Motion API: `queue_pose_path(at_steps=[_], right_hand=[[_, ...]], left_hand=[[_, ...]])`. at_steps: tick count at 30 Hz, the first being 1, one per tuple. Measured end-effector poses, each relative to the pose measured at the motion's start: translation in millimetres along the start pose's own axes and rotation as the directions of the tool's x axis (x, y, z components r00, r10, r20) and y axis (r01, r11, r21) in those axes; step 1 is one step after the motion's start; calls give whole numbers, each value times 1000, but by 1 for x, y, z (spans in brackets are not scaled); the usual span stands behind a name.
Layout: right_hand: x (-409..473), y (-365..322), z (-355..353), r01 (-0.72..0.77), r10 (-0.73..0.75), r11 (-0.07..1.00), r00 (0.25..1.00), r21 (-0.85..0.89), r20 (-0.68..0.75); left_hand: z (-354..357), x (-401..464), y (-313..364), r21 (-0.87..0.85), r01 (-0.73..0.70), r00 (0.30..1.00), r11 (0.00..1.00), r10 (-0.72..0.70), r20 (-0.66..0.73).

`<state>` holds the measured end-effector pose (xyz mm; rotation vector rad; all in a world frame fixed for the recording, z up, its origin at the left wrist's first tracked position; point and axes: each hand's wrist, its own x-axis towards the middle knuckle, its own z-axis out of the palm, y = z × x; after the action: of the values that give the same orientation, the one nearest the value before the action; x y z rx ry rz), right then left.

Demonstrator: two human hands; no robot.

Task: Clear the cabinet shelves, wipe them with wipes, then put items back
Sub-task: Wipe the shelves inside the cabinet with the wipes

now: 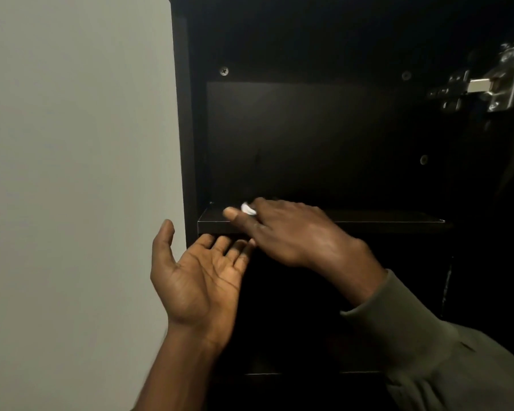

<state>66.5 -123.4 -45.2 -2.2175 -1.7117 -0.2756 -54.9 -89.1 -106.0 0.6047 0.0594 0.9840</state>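
Left hand (201, 280): nearest to the camera, palm up and fingers spread wide, holding nothing. It is cupped just under the front edge of the shelf, as if to catch crumbs.
Right hand (282, 232): reaches over the left one, palm down on the shelf, fingers closed on a small white wipe (247, 209).
Wipe: only a little corner shows beside the thumb, at the left front part of the shelf (383, 221).
Shelf: dark and bare where it can be seen, so I judge the wiping step is in hand.
Risk, dirt: if the wipe pushes dust past the open palm, it can fall to the lower shelf.
Risk, wipe: so small a piece may slip from the fingers.
Hinge (487, 81): farther, upper right; the sleeve (413, 330) may catch on it.
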Motion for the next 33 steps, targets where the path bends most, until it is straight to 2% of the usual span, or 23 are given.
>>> queue_pose_path(at_steps=[3, 5, 7, 9, 11, 14, 18, 23, 33], right_hand=[[-21, 40, -13, -113, 113, 986, 994, -123, -7], [-34, 72, -19, -274, 270, 944, 962, -184, -45], [-45, 96, -29, -427, 424, 894, 904, -134, -53], [-52, 99, -36, -477, 475, 875, 879, -83, -49], [-50, 81, -35, -406, 401, 905, 914, -128, -63], [-29, 35, -17, -174, 173, 971, 985, -163, -22], [9, -17, 2, 29, -34, 998, 996, 57, 86], [28, -33, -4, 111, -136, 985, 970, 131, 201], [-13, -19, -12, 306, -328, 931, 941, 201, 85]], left_hand=[[0, 0, -1, -46, -18, 998, 999, 15, -62], [0, -1, -2, -49, -32, 997, 998, 28, -75], [1, -2, -3, -44, -31, 997, 999, 28, -74], [3, -3, -3, -45, -25, 997, 999, 22, -77], [4, -4, -3, -61, -28, 996, 998, 23, -84], [3, -4, -1, -72, -47, 997, 996, 42, -61], [3, -9, 1, -30, -35, 999, 999, 35, 22], [3, -13, 4, -46, -11, 996, 999, 15, 91], [5, -16, 2, 3, -18, 999, 1000, 17, 47]])
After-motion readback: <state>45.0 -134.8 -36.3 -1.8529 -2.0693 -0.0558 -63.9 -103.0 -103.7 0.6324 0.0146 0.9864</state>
